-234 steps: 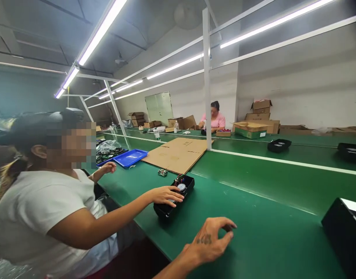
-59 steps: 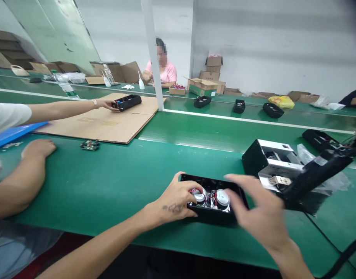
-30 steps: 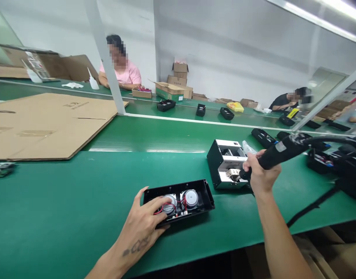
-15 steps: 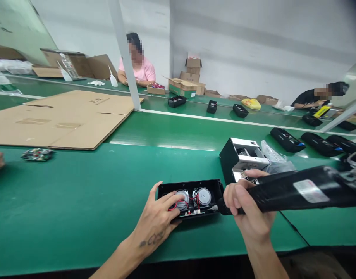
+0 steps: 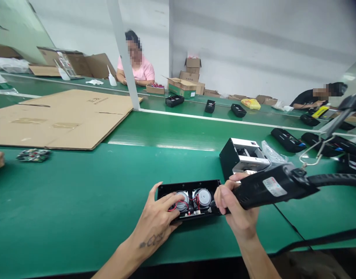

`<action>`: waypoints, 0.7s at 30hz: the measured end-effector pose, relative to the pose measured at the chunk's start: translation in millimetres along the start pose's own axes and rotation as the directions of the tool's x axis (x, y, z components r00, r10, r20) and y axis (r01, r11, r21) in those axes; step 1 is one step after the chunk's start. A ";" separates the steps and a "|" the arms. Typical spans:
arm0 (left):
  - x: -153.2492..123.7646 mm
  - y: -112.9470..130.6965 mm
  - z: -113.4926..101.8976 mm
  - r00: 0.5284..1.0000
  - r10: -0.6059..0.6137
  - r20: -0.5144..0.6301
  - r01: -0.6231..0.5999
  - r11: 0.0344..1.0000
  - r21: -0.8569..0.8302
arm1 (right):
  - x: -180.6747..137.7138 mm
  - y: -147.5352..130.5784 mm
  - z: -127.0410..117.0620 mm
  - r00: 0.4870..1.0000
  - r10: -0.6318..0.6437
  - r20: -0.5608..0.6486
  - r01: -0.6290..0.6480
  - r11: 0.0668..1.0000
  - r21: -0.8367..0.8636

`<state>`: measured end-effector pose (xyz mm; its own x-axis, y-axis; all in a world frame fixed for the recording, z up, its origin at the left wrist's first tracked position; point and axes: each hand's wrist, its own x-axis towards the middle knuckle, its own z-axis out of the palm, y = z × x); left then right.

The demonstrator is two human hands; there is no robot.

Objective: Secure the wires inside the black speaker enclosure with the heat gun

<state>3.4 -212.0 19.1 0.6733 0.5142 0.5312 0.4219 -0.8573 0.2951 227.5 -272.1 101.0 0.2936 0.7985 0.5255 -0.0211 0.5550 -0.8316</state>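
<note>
An open black speaker case (image 5: 192,185) lies on the green bench in front of me. Inside are two round speaker drivers (image 5: 203,198), red wires and a small circuit board (image 5: 192,213) along the near wall. My left hand (image 5: 160,213) grips the case's left end, fingers reaching in over the left driver and thumb at the near side. Wrapped round a black electric screwdriver (image 5: 262,190), my right hand (image 5: 238,209) is at the case's right end. The tool slants, its front end in the near right corner; my fingers partly hide that end, and the bit's contact cannot be made out.
A black-and-white machine (image 5: 238,157) stands behind my right hand. A metal hanger (image 5: 314,153) and thick cord trail from the screwdriver. Flattened cardboard (image 5: 64,116) and a board stack (image 5: 34,155) lie left. Several black cases (image 5: 288,140) and two people are beyond.
My right hand and the screwdriver have moved left, closer into the case's right end. The tool's rear, cord and hanger now show. My left hand stays on the case.
</note>
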 end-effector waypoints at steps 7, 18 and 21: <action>2.5 2.1 -0.8 1.000 -0.004 -0.012 0.004 1.000 0.003 | -3.9 3.7 5.1 0.999 0.037 -0.025 -0.036 0.999 0.040; 5.8 -10.1 -2.1 1.000 0.001 0.005 -0.001 1.000 -0.013 | 12.3 -16.4 -13.4 0.987 0.036 -0.153 -0.047 0.996 -0.070; 4.6 -13.0 2.0 1.000 -0.008 -0.007 0.007 1.000 -0.029 | 47.2 -29.6 -56.6 0.852 -0.231 -0.470 0.105 0.955 -0.278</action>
<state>2.2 -198.4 16.0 0.6658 0.5206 0.5345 0.4090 -0.8538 0.3221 296.0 -264.0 140.2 0.7042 0.4427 0.5551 0.2768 0.5488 -0.7888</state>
